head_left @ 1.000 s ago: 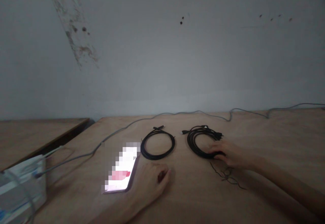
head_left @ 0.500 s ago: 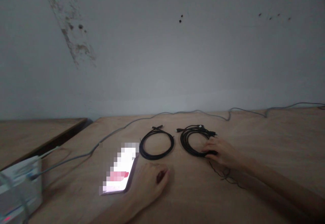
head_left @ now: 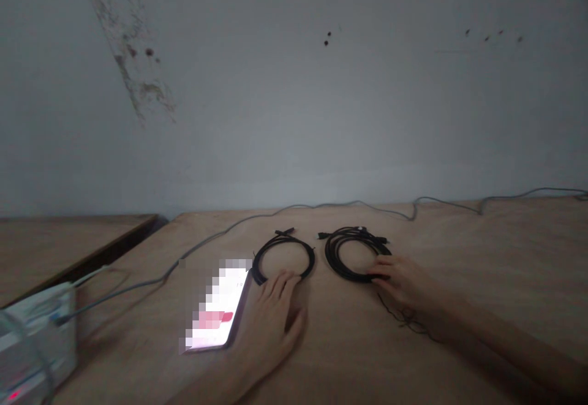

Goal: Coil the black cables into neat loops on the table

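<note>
Two coiled black cables lie side by side on the wooden table. My left hand has its fingers stretched forward, their tips touching the near edge of the left coiled cable; the thumb stands apart. The right coiled cable is thicker, with its plugs at the top of the loop. My right hand has its fingers curled round that coil's lower right side, hiding part of it. Near this hand lies a thin, dark tangled tie or wire.
Left of my left hand lies a phone with a lit, partly pixelated screen. A white power strip or box with plugged cords stands at the lower left. From it a grey cable runs along the table's back toward the wall.
My left hand has uncurled and reached forward to the left coil. My right hand has stayed at the right coil, its fingers shifting slightly. The view has tilted a little.
</note>
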Demonstrator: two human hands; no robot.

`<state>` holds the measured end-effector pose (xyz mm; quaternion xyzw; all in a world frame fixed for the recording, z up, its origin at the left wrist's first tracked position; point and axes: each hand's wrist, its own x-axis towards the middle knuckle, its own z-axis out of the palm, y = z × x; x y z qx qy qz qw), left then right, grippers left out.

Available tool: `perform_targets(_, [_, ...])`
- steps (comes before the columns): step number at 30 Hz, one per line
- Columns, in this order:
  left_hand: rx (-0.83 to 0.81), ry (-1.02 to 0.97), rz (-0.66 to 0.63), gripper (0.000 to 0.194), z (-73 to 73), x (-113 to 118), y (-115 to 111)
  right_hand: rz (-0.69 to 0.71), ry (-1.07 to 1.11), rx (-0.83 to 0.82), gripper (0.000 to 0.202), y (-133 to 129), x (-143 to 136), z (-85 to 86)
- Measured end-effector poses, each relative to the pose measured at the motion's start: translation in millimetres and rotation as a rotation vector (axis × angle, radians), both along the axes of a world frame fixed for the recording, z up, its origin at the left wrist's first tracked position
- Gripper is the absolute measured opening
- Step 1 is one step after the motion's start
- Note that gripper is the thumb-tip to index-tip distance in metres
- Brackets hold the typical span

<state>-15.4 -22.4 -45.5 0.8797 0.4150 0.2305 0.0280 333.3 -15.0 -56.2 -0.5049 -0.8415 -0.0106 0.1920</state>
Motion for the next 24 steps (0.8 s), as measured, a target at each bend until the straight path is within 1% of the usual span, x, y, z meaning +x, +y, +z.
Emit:
perform_targets(4, [-0.018,-0.007,0.001,0.048,-3.0,-0.2,1.4,-0.024,0.056,-0.012,0.033,-12.6,-5.2,1.7])
perform_targets(8, [-0.041,-0.063,-0.036,0.038,0.8,0.7,-1.0,-0.028,0.105,-0.045,0.037,-24.8,-9.4,5.5])
perform_targets(11, [-0.090,-0.078,-0.078,0.032,6.0,2.0,-4.4,-0.036,0.115,-0.011,0.036,-28.4,-8.8,6.2])
perform_targets(13, [-0.112,-0.068,-0.112,0.029,10.9,3.7,-7.9,-0.011,0.129,0.017,0.033,-29.6,-8.3,8.0])
perform_targets(16, [-0.121,-0.025,-0.158,0.028,19.3,6.7,-14.7,0.037,0.166,0.048,0.030,-32.3,-9.7,15.0])
perform_targets(19, [-0.118,0.026,-0.194,0.031,24.7,7.3,-20.1,0.051,0.194,0.070,0.028,-36.4,-13.1,24.1])
perform_targets(20, [-0.128,0.042,-0.234,0.034,25.3,6.3,-20.9,0.051,0.198,0.070,0.028,-37.6,-13.9,26.3])
perform_targets(22, [-0.170,0.064,-0.376,0.042,25.2,2.8,-20.6,0.067,0.199,0.061,0.028,-39.2,-14.5,28.4])
perform_targets(24, [-0.221,0.049,-0.583,0.050,24.6,-2.0,-18.9,0.090,0.192,0.054,0.029,-39.5,-13.4,26.6])
